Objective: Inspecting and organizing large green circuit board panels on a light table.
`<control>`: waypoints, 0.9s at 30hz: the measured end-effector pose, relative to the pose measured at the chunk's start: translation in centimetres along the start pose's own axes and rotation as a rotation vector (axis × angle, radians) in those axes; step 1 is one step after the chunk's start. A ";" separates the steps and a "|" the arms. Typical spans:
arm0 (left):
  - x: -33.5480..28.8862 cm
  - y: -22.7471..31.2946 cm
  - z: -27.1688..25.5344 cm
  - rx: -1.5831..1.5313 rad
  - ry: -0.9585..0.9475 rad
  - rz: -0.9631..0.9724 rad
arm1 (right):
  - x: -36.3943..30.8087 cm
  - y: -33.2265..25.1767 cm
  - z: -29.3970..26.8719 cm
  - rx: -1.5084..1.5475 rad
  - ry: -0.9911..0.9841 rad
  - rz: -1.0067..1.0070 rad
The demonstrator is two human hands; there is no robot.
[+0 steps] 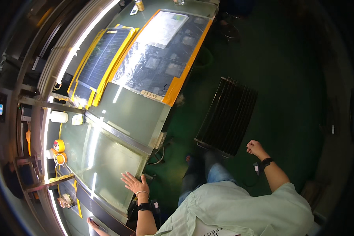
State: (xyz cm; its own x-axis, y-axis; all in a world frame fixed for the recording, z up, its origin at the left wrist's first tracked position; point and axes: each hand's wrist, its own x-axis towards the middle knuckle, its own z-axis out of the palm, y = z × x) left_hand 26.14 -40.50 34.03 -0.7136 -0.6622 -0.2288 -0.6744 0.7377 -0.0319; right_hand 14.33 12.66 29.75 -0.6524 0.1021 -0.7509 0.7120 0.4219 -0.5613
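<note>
My left hand (pixel 134 183) is spread with its fingers apart, over the near edge of the glass-topped table (pixel 118 157). Nothing is in it. Out to the right, away from the table, my right hand (pixel 256 148) is curled into a loose fist above the green floor, with nothing visible in it. Both wrists wear black bands. The bare glass lies nearest to my left hand. Farther up the table rests a dark sheet (pixel 151 72) edged in orange tape, with a white paper (pixel 163 29) on it. Beside that sheet is a stack of dark solar panels (pixel 104 59) edged in yellow.
A dark slatted rack (pixel 228 118) stands on the floor ahead of me. Yellow tape rolls (pixel 59 146) and a white roll (pixel 59 117) sit along the table's left side under bright tube lights. Another person's hand (pixel 96 226) shows at lower left.
</note>
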 end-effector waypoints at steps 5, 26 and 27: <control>0.5 -0.7 -0.5 -0.080 -0.016 0.003 | 4.2 2.2 -0.2 -0.034 -0.033 0.067; 1.5 -5.3 1.7 -0.105 -0.181 -0.349 | 39.9 -3.7 10.5 -1.002 -0.010 -0.406; 1.4 -5.4 1.5 -0.101 -0.187 -0.352 | 39.8 -3.8 10.2 -1.160 -0.019 -0.567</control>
State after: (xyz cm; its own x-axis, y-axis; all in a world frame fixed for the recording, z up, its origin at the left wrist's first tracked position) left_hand 29.08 -45.27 32.37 -0.3955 -0.8295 -0.3942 -0.8930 0.4476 -0.0459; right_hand -11.70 5.97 -1.59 -0.7773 -0.3558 -0.5189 -0.3076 0.9344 -0.1799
